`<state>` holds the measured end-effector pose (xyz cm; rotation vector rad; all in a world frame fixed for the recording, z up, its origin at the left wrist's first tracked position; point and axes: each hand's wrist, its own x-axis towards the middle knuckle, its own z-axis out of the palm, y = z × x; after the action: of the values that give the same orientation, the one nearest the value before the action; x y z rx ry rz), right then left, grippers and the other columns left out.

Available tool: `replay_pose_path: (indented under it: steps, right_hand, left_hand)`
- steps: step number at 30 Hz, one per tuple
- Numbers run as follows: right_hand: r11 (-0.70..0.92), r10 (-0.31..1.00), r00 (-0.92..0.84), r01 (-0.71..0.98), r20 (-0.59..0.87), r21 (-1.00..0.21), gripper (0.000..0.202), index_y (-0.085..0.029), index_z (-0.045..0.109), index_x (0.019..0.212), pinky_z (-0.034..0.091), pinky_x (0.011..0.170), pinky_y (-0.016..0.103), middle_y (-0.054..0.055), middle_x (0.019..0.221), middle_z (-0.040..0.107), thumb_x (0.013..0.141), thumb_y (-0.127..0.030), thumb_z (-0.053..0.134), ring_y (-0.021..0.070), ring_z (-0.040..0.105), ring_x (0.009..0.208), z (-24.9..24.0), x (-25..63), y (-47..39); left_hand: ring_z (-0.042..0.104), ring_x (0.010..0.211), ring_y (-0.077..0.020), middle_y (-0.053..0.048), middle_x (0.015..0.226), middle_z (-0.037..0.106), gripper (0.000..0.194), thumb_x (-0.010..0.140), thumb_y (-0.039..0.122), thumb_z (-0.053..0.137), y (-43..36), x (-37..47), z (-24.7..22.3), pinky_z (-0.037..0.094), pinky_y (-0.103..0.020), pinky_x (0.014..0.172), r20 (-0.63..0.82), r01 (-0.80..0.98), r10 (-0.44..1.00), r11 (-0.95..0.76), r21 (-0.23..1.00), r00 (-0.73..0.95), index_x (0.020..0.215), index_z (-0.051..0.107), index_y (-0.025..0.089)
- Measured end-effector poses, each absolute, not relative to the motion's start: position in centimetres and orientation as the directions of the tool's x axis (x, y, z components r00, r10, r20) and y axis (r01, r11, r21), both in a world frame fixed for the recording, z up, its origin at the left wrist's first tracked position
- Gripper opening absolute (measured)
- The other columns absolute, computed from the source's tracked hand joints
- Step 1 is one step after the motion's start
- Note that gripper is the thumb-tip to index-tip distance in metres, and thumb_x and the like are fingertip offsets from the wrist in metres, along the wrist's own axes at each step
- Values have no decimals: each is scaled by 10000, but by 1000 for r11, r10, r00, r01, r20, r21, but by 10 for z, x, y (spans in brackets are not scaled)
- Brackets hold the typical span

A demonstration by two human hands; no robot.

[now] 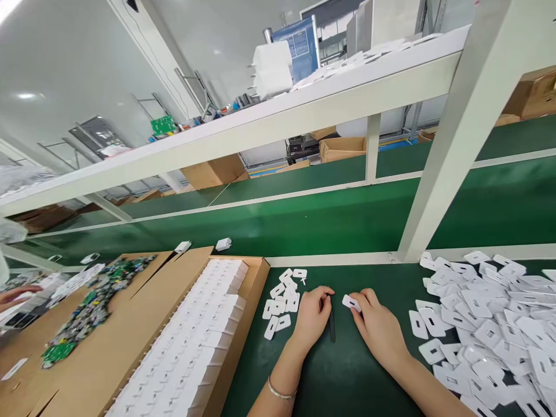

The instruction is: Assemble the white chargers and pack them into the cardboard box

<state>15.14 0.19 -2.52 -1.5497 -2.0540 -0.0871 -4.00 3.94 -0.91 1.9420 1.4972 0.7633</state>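
My right hand (pixel 377 325) pinches a small white plastic plate (pixel 348 302) with a dark rectangular slot, holding it just above the green bench. My left hand (pixel 311 315) is closed, thumb and fingers together at the top end of a thin black stick-like tool (pixel 332 325) that points down toward me. To the left of that hand lies a small group of similar white plates (pixel 280 304). A large heap of white slotted plates (pixel 490 324) spreads over the bench on the right.
An open cardboard box (pixel 256 313) on the left holds rows of white plastic housings (pixel 204 330). Beyond it, small green circuit boards (pixel 99 301) lie on cardboard. Another person's hand (pixel 19 294) shows at far left. A white shelf beam (pixel 243 124) and post (pixel 452 145) stand ahead.
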Motion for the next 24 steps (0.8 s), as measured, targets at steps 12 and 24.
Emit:
replay_pose_path:
  steps: [12,24]
  right_hand:
    - [257,917,-105,894,386,-367,357,-181,653,1157,453,478,258,78,1037,693,1110,-270,310,148,663,605,-22,153,6]
    - [182,933,-71,938,352,-295,218,-158,623,1176,411,467,270,88,1104,650,1016,-204,483,150,646,626,-18,143,8]
  left_hand:
    - [635,713,-177,9,805,714,261,975,184,471,39,-41,-8,461,-350,830,115,610,973,-216,762,202,1067,710,232]
    - [562,637,-158,37,722,593,279,962,164,450,40,-34,-14,431,-304,715,133,615,983,-181,768,124,1151,643,232]
